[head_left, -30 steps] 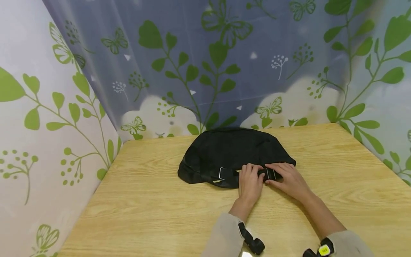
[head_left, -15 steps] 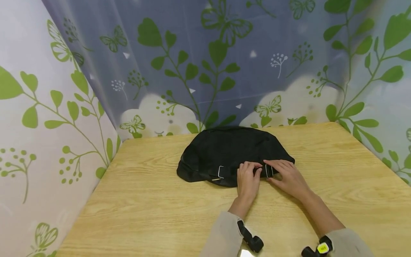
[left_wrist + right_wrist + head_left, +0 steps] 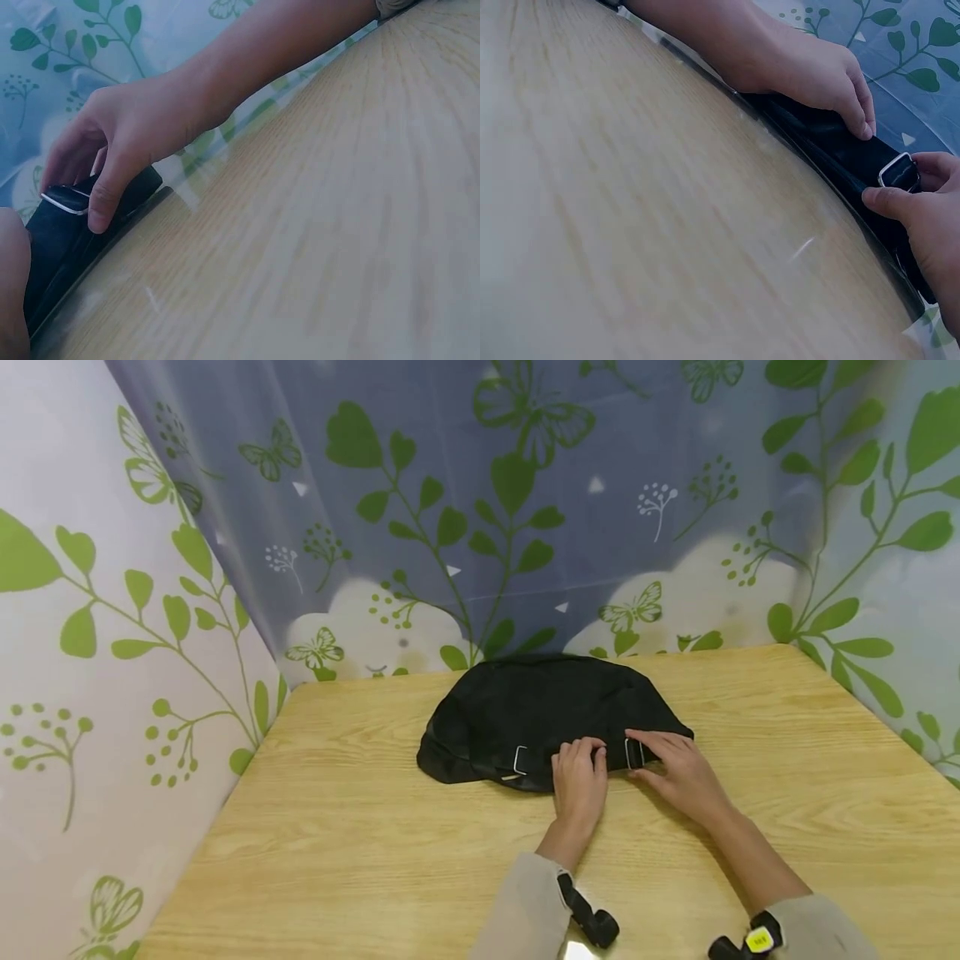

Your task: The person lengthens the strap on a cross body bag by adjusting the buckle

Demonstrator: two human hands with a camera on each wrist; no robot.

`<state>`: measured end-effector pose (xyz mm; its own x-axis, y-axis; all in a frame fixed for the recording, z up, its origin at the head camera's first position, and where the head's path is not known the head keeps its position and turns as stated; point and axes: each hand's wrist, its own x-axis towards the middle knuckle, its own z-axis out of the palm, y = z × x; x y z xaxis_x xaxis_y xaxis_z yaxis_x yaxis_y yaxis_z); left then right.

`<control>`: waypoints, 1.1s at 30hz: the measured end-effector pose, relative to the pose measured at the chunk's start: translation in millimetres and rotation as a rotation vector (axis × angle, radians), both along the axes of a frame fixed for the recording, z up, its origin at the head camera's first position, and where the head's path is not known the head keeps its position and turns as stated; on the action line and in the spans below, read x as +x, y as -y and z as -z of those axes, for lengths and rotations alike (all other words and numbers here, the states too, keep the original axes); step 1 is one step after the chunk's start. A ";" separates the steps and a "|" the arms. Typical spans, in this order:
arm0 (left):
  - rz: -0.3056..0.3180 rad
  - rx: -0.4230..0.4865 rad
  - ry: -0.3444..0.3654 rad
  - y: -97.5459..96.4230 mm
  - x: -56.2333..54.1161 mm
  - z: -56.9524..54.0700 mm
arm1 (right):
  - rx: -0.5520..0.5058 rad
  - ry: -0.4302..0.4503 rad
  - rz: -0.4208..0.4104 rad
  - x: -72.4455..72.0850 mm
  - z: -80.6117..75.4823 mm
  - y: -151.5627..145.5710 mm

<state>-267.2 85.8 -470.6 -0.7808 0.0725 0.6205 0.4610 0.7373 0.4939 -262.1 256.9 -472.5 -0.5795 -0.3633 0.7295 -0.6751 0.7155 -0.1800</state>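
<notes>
A black fabric bag (image 3: 547, 702) lies flat on the wooden table, a strap with metal buckles along its near edge. My right hand (image 3: 682, 777) pinches a metal slider buckle (image 3: 634, 753) on that strap, thumb below and fingers above; the left wrist view shows the buckle frame (image 3: 66, 202) beside the thumb. Just to the left, my left hand (image 3: 581, 781) pinches the black strap, its fingertips brought together in the right wrist view, where the strap (image 3: 877, 154) runs between both hands. Another rectangular metal buckle (image 3: 520, 760) lies on the bag left of my left hand.
The light wooden table (image 3: 337, 835) extends in front and to both sides. Behind the bag hangs a blue curtain (image 3: 420, 485) with leaf and butterfly prints, close to the table's back edge. A printed white panel (image 3: 127, 693) stands along the left.
The gap between my hands has widened: the left hand has shifted slightly left, and the right hand with the buckle slightly right. The bag stays in nearly the same place.
</notes>
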 end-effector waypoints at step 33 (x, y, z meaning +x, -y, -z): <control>0.120 0.085 0.000 0.7 -3.5 0.2 | -0.035 0.001 -0.025 0.4 -1.5 -0.5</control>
